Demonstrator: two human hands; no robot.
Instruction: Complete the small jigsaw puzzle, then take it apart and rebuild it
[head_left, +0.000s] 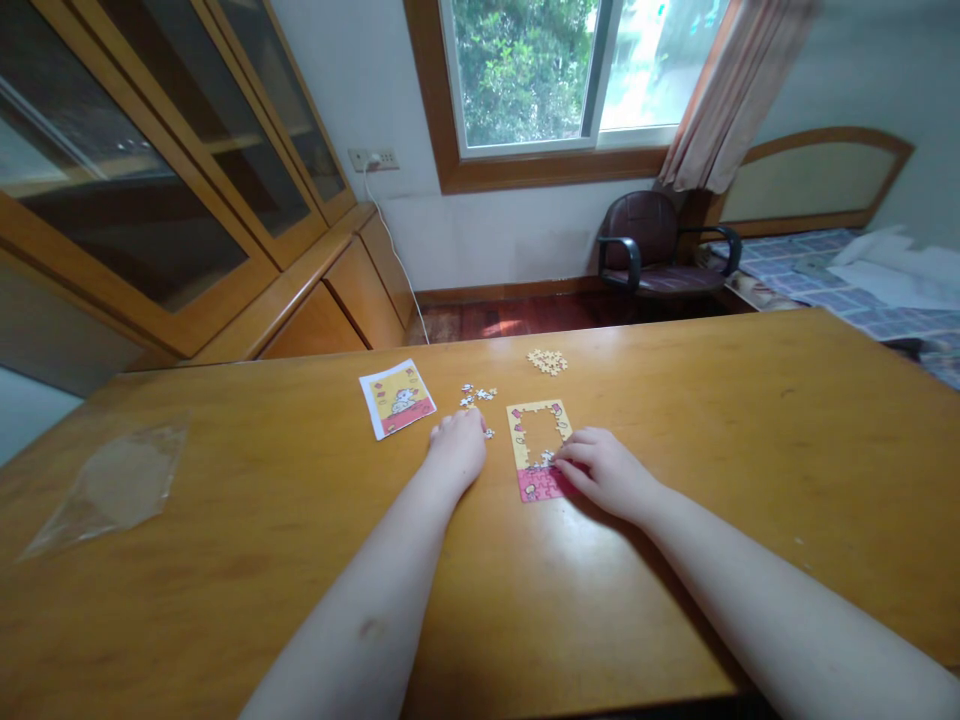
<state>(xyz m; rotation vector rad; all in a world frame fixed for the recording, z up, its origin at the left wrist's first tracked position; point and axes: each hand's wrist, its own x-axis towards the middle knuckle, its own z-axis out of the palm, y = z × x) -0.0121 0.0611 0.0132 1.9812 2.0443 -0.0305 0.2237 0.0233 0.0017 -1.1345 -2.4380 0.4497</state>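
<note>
A jigsaw puzzle (540,485) lies on the table with its yellow border and pink lower part joined; table shows through its middle. My right hand (607,470) is at the puzzle's right side, thumb and fingers together on a white puzzle piece (547,457) at the opening's lower edge. To the left, my left hand (459,445) rests on the table with its fingers curled. Its fingertips are mostly hidden, and a small puzzle piece (490,433) shows beside them. Just beyond that hand are several loose white pieces (480,394).
A picture card (397,399) lies left of the loose pieces. A heap of pale pieces (547,361) sits near the table's far edge. A clear plastic bag (124,480) lies on the left of the wooden table (300,560). Beyond stand an office chair (649,245) and a glass-doored cabinet (262,235).
</note>
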